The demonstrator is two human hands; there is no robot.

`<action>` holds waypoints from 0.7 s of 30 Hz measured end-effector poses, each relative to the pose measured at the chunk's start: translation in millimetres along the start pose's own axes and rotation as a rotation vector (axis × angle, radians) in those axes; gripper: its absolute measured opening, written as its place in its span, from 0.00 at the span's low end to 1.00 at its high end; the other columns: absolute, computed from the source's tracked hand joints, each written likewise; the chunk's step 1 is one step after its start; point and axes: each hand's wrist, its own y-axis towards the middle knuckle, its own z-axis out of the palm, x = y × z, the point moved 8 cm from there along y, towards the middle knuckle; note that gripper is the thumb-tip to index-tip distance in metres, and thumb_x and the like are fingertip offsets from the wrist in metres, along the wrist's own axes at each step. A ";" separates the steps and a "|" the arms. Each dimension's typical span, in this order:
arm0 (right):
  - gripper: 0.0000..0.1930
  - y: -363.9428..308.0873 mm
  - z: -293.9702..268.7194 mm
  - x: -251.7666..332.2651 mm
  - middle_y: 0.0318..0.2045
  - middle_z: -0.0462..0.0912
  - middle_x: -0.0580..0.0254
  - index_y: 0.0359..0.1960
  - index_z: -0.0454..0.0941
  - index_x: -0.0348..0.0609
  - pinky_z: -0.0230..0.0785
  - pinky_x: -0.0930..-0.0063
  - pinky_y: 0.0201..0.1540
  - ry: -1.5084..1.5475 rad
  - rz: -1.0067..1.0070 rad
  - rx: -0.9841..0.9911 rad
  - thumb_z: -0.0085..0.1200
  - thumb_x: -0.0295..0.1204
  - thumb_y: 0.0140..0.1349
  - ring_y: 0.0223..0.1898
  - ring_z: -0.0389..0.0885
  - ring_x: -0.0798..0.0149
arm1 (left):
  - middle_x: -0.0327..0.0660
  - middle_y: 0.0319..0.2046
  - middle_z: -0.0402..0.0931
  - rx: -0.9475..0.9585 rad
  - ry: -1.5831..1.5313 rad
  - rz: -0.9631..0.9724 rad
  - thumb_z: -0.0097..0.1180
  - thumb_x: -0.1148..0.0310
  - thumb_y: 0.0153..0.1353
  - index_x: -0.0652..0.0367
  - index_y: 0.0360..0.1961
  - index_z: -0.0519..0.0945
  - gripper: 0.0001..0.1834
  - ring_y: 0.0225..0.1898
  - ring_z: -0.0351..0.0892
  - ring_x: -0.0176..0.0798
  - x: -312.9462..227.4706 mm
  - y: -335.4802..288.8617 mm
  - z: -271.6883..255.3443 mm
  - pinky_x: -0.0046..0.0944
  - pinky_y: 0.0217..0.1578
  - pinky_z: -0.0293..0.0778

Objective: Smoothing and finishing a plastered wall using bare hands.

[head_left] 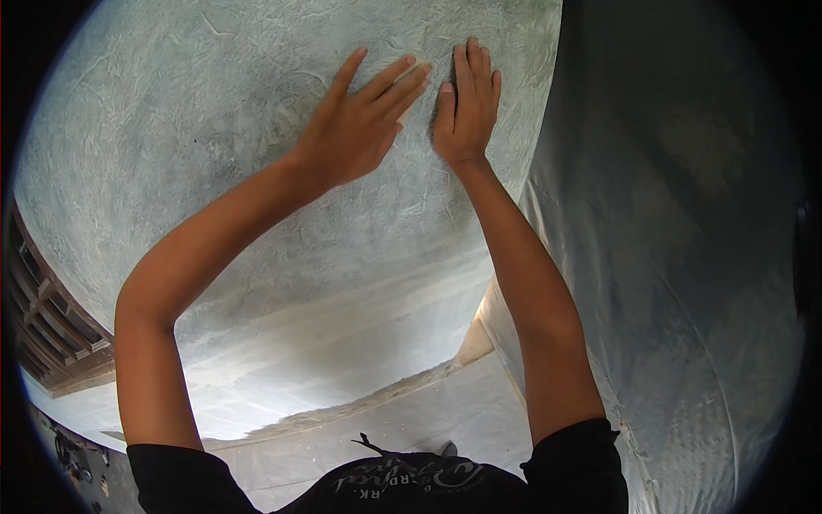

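Mottled grey wall (pixel 231 111) fills upper-centre frame; we see left hand (pixel 353 128) splayed, right hand (pixel 468 116) flatter, both open, seemingly against it, nothing visibly gripped. We'd best keep palms flat, pressure even.

Black shirt (pixel 312 499), short sleeves (pixel 582 469), pale lettering (pixel 396 476)

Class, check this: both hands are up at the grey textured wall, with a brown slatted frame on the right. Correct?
No: the head view shows the brown slatted frame on the left. The left hand and right hand are up at the wall.
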 end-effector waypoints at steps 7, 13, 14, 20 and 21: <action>0.29 -0.4 9.7 8.3 0.76 0.62 0.48 0.73 0.66 0.39 0.38 0.40 0.78 0.001 -0.003 0.014 0.43 0.33 0.71 0.78 0.55 0.42 | 0.32 0.78 0.58 -0.202 0.045 -0.220 0.52 0.60 0.72 0.49 0.75 0.67 0.31 0.80 0.52 0.35 74.0 28.6 -17.9 0.62 0.78 0.37; 0.29 1.2 2.7 3.8 0.76 0.63 0.48 0.74 0.66 0.40 0.38 0.40 0.78 -0.010 -0.016 0.001 0.43 0.33 0.71 0.78 0.55 0.42 | 0.31 0.77 0.61 -0.142 -0.030 -0.091 0.53 0.60 0.72 0.49 0.74 0.68 0.30 0.78 0.55 0.34 30.7 13.9 -10.0 0.64 0.78 0.39; 0.29 0.0 4.4 5.5 0.76 0.63 0.48 0.74 0.66 0.40 0.38 0.40 0.78 -0.007 -0.020 0.000 0.43 0.33 0.71 0.78 0.56 0.42 | 0.31 0.77 0.60 -0.219 0.000 -0.161 0.55 0.60 0.71 0.49 0.74 0.69 0.30 0.79 0.54 0.34 48.0 20.6 -18.9 0.64 0.78 0.39; 0.29 1.1 -0.8 -1.8 0.76 0.64 0.48 0.73 0.67 0.40 0.38 0.40 0.78 -0.008 -0.015 -0.012 0.43 0.33 0.71 0.78 0.56 0.43 | 0.31 0.77 0.61 -0.032 -0.013 -0.030 0.54 0.61 0.72 0.48 0.74 0.69 0.30 0.78 0.57 0.32 -9.9 -5.2 0.6 0.64 0.77 0.41; 0.29 1.0 -0.9 -1.3 0.76 0.64 0.48 0.73 0.67 0.40 0.38 0.40 0.78 -0.008 -0.010 -0.013 0.43 0.33 0.71 0.78 0.56 0.43 | 0.32 0.76 0.63 -0.059 -0.059 -0.018 0.52 0.61 0.73 0.49 0.74 0.69 0.29 0.77 0.59 0.32 -12.4 -8.5 0.0 0.64 0.76 0.43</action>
